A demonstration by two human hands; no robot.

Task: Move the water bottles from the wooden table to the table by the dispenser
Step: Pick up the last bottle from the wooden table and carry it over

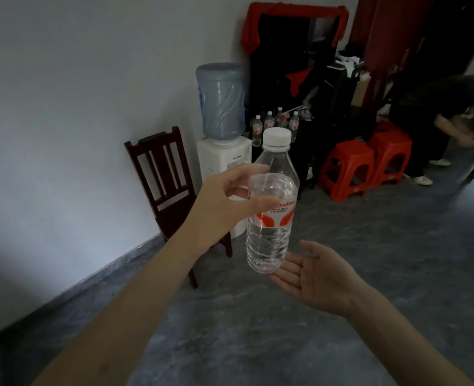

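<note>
Head view: clear plastic water bottle (270, 215) carried upright over the grey floor (341, 274).
Ribbed and round, its white cap (276, 137) points up, long axis vertical; the left hand (224, 207) curls round its red-labelled middle, the right hand (316, 277) lies flat-palmed just beneath, near the dispenser (222, 129).

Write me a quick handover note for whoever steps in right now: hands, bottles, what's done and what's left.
Left hand grips a capped water bottle by its upper part, upright, in mid-air.
Right hand is open, palm up, just under the bottle's base.
Four bottles already stand beside the dispenser.
Left: carry this bottle over and set it with them. The wooden table is out of view, so check it for more.
</note>
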